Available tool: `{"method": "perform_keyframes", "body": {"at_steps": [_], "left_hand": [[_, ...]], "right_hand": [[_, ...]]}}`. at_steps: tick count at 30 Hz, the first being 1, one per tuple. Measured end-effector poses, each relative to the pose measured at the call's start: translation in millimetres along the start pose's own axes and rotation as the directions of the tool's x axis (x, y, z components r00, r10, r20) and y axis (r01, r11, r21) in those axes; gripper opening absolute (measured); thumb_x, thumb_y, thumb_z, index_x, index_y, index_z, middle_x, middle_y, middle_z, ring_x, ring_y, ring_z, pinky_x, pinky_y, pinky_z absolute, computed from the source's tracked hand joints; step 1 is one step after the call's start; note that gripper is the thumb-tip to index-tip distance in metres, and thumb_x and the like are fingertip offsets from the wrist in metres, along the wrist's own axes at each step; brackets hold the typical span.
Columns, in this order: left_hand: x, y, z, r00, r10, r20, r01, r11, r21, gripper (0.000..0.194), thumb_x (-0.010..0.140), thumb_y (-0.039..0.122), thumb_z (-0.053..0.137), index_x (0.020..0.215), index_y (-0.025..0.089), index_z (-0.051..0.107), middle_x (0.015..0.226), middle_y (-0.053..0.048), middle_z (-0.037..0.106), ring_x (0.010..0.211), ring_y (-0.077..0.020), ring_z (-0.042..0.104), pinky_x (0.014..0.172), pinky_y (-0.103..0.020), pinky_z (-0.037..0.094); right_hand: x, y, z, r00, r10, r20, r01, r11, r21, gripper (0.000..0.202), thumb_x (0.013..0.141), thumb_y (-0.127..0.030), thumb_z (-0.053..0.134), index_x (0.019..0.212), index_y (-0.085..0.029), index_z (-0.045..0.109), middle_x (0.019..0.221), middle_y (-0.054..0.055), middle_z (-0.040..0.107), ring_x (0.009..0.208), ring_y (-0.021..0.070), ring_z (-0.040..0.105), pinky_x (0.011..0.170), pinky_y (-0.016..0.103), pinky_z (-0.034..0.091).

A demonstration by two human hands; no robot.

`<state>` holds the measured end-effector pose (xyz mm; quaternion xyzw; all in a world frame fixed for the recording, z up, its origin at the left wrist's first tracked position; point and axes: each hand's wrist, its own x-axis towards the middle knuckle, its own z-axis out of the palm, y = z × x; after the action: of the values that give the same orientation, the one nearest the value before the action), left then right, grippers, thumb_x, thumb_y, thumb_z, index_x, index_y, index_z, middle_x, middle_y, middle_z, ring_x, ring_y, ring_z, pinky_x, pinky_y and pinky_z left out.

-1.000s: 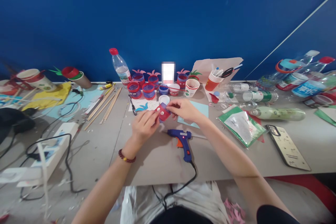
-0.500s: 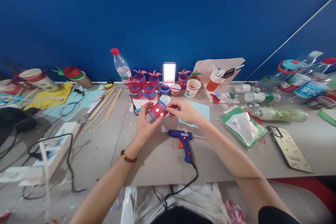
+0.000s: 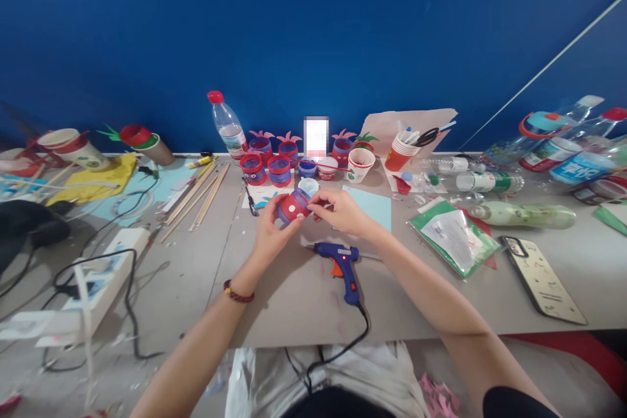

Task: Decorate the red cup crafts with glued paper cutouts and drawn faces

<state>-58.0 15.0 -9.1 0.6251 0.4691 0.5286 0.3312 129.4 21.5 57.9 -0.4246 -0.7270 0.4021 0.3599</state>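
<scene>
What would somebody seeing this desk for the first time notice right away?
Probably the deep-blue wall filling the upper part of the view, then the blue glue gun with its orange trigger, lying on the grey table in front of the person. Just beyond it, the left hand holds a tilted red-and-purple cup with white dots, and the right hand is at the cup's right side.

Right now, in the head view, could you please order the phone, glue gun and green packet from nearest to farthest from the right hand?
1. Glue gun: below the right hand.
2. Green packet: right of the hand.
3. Phone: farther right.
</scene>
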Motion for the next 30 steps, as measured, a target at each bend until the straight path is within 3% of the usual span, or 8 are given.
{"method": "perform_keyframes", "body": {"at_steps": [30], "left_hand": [[-2.5,-2.0,4.4,0.999,-0.031,-0.031,0.029,0.997,-0.067,0.055,0.071,0.042,0.075,0.116,0.021,0.052,0.121,-0.011,0.059,0.112,-0.0245,0.060,0.094,-0.039,0.052]], "right_hand": [[-1.5,1.7,-0.3,0.999,0.003,0.034,-0.002,1.000,-0.013,0.015,0.089,-0.027,0.055,0.080,-0.017,0.062,0.079,0.002,0.064,0.064,0.0123,0.065,0.061,0.025,0.051]]}}
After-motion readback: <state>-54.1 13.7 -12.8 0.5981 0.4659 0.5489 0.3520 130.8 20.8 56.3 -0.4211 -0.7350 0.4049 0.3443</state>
